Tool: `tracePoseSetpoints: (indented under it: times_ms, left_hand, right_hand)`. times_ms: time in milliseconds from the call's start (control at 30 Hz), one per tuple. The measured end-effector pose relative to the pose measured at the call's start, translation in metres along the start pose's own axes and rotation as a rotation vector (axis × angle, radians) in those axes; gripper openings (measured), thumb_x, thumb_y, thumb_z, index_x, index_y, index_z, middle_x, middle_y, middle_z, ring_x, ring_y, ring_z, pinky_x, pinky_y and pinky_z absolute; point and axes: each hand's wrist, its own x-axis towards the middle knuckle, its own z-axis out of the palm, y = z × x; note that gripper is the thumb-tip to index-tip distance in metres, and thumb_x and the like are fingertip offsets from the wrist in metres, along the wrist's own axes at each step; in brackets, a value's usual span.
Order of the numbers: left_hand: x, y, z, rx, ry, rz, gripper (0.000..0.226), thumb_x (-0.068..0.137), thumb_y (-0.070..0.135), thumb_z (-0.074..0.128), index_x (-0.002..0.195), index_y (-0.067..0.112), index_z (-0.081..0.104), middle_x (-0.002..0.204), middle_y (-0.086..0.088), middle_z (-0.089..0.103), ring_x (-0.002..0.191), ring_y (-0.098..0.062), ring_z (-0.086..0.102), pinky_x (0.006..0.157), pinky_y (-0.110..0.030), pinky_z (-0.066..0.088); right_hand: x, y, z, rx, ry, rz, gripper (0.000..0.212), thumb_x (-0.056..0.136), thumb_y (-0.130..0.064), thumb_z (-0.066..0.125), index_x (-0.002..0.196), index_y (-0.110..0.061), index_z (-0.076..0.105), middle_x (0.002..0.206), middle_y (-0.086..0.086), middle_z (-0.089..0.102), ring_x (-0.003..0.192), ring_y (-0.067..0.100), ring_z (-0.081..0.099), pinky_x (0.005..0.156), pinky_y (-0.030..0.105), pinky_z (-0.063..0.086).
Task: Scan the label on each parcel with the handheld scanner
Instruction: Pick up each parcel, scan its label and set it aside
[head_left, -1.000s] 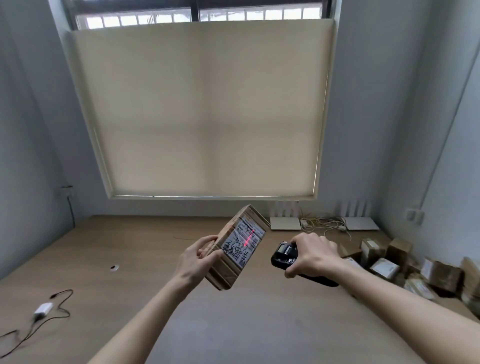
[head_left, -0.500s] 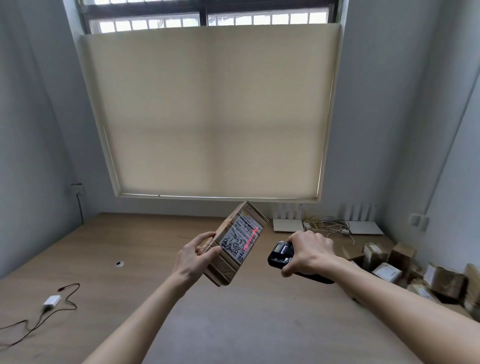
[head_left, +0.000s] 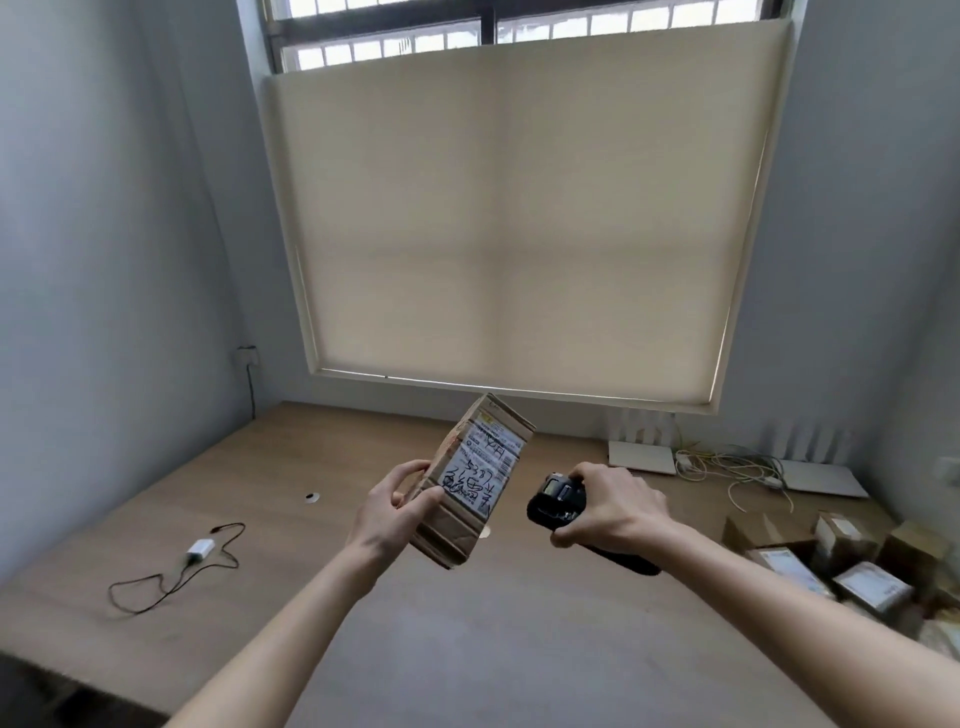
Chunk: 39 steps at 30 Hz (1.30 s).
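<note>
Left hand (head_left: 387, 512) grip closed around a taped cardboard parcel (head_left: 470, 488), held tilted above the surface (head_left: 519, 623), white label (head_left: 480, 470) facing the scanner (head_left: 558, 504). Right hand (head_left: 615, 506) grip closed around the black scanner, just beside the parcel. More parcels (head_left: 852, 569) lie at the surface's right edge
</note>
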Motion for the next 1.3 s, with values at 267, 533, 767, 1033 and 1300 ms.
tracePoseSetpoints:
  times_ms: [267,533,767,1033,1300]
  left_hand:
    - [-0.041,-0.056,-0.093,-0.307,0.253,-0.235,0.044,0.089,0.032,0.071,0.129,0.042,0.056,0.106,-0.004,0.074,0.079,-0.017,0.077,0.061,-0.031,0.059]
    - [-0.131,-0.108,-0.244,-0.353,0.473,-0.291,0.074,0.058,0.066,0.081,0.124,0.045,0.056,0.110,-0.002,0.076,0.098,-0.023,0.074,0.083,-0.048,0.060]
    - [-0.223,-0.155,-0.385,-0.335,0.734,-0.309,0.085,0.066,0.043,0.086,0.139,0.038,0.044,0.118,0.002,0.066,0.091,-0.006,0.069,0.074,-0.030,0.059]
    - [-0.329,-0.208,-0.488,-0.239,0.880,-0.383,0.101,0.058,0.058,0.084,0.147,0.045,0.038,0.160,-0.010,0.032,0.140,-0.030,0.038,0.109,-0.048,0.034]
    - [-0.362,-0.290,-0.551,-0.321,0.999,-0.498,0.083,0.074,0.039,0.085,0.145,0.042,0.044,0.143,-0.009,0.052,0.113,-0.012,0.061,0.086,-0.028,0.053]
  right_hand:
    - [0.010,-0.128,0.072,0.673,-0.210,-0.330,0.065,0.069,-0.044,0.094,0.125,-0.024,0.067,0.105,-0.013,0.072,0.091,0.002,0.068,0.075,0.016,0.050]
    - [-0.032,-0.307,0.141,0.726,-0.433,-0.647,0.049,0.073,-0.031,0.092,0.118,-0.023,0.073,0.104,-0.008,0.077,0.096,0.008,0.072,0.094,0.033,0.058]
    - [-0.087,-0.469,0.189,0.677,-0.558,-0.872,0.075,0.052,-0.053,0.086,0.121,-0.027,0.073,0.102,-0.010,0.077,0.092,0.003,0.073,0.085,0.025,0.060]
    - [-0.162,-0.606,0.273,0.598,-0.756,-1.009,0.046,0.069,-0.031,0.095,0.111,-0.031,0.075,0.101,-0.009,0.080,0.094,0.006,0.075,0.093,0.034,0.061]
    - [-0.183,-0.693,0.372,0.455,-0.850,-1.057,0.044,0.067,-0.036,0.091,0.107,-0.022,0.079,0.091,-0.008,0.079,0.086,0.005,0.073,0.081,0.031,0.058]
